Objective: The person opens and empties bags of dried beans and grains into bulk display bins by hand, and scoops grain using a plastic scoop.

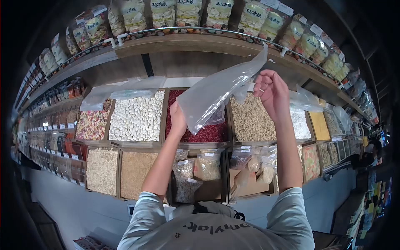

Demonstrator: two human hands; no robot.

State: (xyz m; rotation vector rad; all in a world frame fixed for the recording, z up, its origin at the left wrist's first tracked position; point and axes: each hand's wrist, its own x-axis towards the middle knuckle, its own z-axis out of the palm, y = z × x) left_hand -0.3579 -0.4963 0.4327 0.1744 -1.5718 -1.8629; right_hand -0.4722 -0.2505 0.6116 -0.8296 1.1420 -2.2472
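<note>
Your left grip (178, 119) holds the plastic film (221, 87); your right grip (271, 89), I can't tell. Likely light, limp, slippery: pinch its edges.

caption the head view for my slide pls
Left grip holds a translucent plastic bag in front of red beans; right grip raised beside it

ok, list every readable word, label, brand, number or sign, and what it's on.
"omylak" (likely; letters distorted): pale grey fabric T-shirt.
"五谷杂粮" (likely; stylised): clear plastic packets, top shelf.
Too small or blurred: white rectangular labels on bagged goods in the lower bins; white rectangular tags on the left shelves.
No readable text: translucent plastic bag in hand.
</note>
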